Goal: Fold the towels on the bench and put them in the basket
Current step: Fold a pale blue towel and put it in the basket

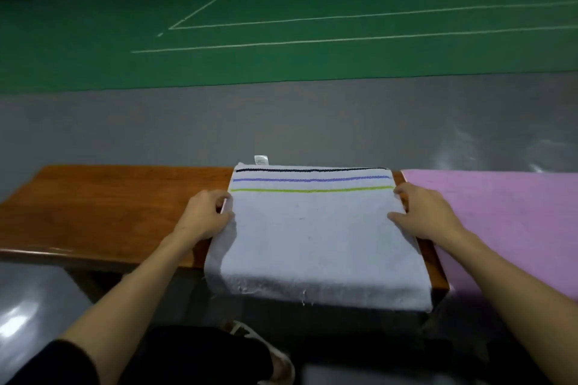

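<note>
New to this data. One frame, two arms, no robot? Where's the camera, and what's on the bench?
There is no machine here: a person works with bare hands. The only picture comes from a wide-angle camera worn on their head, looking forward and down, so the arms enter from the bottom. A wooden bench runs across the view, with a green sports court floor behind it. On the bench lies a white towel with three coloured stripes along its far edge; its near edge hangs over the front. The left hand grips the towel's left edge and the right hand grips its right edge. Beside it, to the right, lies a pink cloth, likely another towel. No basket is in view.
</note>
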